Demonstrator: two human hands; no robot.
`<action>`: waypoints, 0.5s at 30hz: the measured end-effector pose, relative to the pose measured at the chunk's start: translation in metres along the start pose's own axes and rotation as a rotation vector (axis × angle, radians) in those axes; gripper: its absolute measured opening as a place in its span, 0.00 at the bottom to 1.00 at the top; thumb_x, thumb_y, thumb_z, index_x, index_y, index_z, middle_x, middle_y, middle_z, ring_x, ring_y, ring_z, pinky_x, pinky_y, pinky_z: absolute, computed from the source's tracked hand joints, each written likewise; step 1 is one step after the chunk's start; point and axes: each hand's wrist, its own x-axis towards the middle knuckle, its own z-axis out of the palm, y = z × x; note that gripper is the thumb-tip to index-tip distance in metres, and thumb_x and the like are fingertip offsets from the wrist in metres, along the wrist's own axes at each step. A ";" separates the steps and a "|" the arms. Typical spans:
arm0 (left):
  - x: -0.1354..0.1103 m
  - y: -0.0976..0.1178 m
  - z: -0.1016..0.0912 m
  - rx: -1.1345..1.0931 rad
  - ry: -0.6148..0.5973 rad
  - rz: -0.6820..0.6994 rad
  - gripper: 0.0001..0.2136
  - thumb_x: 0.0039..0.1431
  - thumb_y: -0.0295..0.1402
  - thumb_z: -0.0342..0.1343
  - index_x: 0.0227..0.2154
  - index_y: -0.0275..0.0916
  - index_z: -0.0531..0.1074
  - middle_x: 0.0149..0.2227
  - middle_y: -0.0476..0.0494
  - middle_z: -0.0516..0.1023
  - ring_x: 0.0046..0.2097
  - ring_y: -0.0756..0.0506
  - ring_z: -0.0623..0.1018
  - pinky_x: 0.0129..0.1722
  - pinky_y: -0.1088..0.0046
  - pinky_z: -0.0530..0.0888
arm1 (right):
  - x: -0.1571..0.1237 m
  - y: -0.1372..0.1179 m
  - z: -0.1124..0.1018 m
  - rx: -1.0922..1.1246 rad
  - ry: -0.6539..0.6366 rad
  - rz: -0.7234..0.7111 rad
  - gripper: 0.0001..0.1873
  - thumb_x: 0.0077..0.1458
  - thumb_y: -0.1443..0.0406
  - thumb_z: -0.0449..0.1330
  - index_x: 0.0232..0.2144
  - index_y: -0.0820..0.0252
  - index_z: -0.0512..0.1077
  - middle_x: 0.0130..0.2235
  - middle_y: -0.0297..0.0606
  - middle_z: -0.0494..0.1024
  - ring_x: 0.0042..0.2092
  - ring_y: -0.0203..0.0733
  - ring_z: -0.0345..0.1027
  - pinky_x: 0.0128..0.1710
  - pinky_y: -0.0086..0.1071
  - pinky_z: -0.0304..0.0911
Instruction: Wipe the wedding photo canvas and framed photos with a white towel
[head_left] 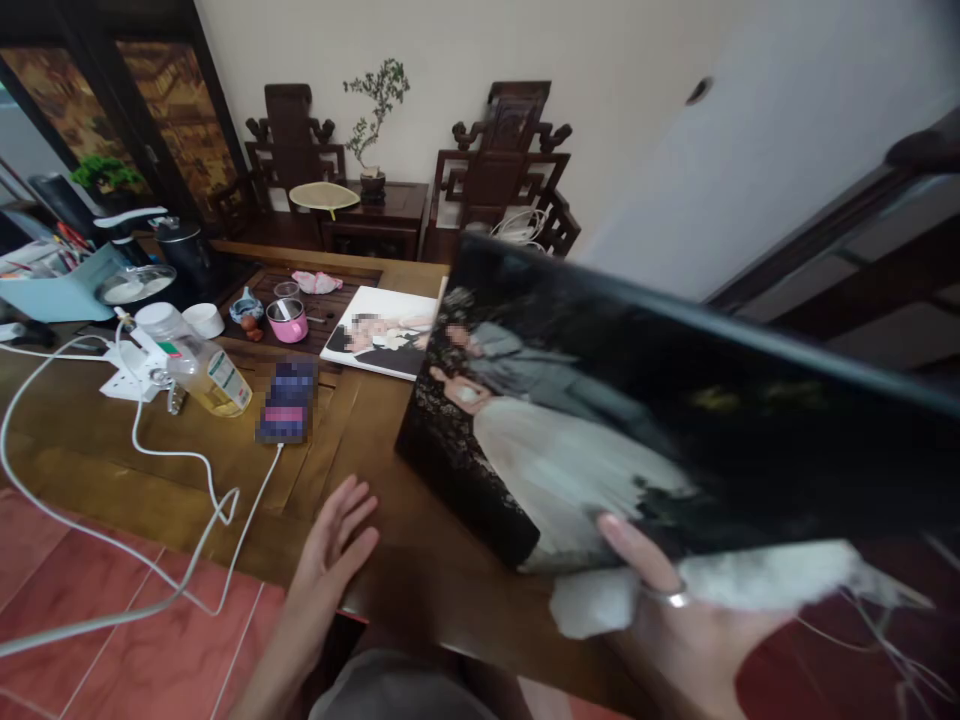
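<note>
My right hand [675, 610] grips the lower edge of a large dark photo print [637, 420] showing a couple, with the thumb on its front and a white cloth [592, 605] under the fingers. The print is lifted and tilted above the wooden table [360, 450]. My left hand [334, 545] hovers open over the table's near edge, fingers spread, holding nothing. A second, smaller photo print [386, 330] lies flat further back on the table.
A phone [287, 402] on a white cable [187, 540], a plastic bottle [199, 365], a power strip [131, 375], a pink cup [289, 320] and small bowls sit on the left of the table. Carved wooden chairs [510, 160] and a potted plant [375, 120] stand behind.
</note>
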 end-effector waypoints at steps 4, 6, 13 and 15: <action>-0.002 -0.039 -0.009 -0.226 -0.165 -0.144 0.32 0.42 0.38 0.71 0.53 0.43 0.69 0.58 0.34 0.69 0.59 0.32 0.69 0.56 0.51 0.68 | 0.014 -0.016 0.008 0.374 0.023 0.233 0.33 0.42 0.60 0.68 0.53 0.51 0.69 0.49 0.34 0.76 0.52 0.52 0.69 0.56 0.47 0.63; -0.009 -0.048 -0.011 -0.327 -0.266 -0.177 0.31 0.41 0.43 0.70 0.51 0.41 0.71 0.54 0.34 0.73 0.56 0.30 0.72 0.54 0.48 0.69 | 0.017 -0.016 0.013 0.463 -0.083 0.430 0.31 0.42 0.60 0.67 0.51 0.52 0.71 0.47 0.35 0.78 0.49 0.53 0.72 0.54 0.47 0.65; -0.029 -0.046 -0.016 -0.256 -0.007 -0.361 0.34 0.43 0.36 0.69 0.56 0.44 0.67 0.53 0.40 0.76 0.58 0.36 0.72 0.61 0.54 0.63 | 0.013 0.007 0.028 0.426 -0.331 0.691 0.33 0.38 0.57 0.69 0.50 0.57 0.72 0.42 0.39 0.82 0.41 0.54 0.77 0.45 0.45 0.71; -0.036 -0.041 -0.017 -0.302 0.059 -0.391 0.33 0.42 0.34 0.68 0.54 0.44 0.68 0.52 0.41 0.77 0.59 0.36 0.70 0.62 0.56 0.62 | 0.019 0.012 0.023 0.347 -0.294 0.626 0.33 0.36 0.54 0.71 0.47 0.58 0.73 0.41 0.40 0.82 0.39 0.54 0.77 0.43 0.45 0.72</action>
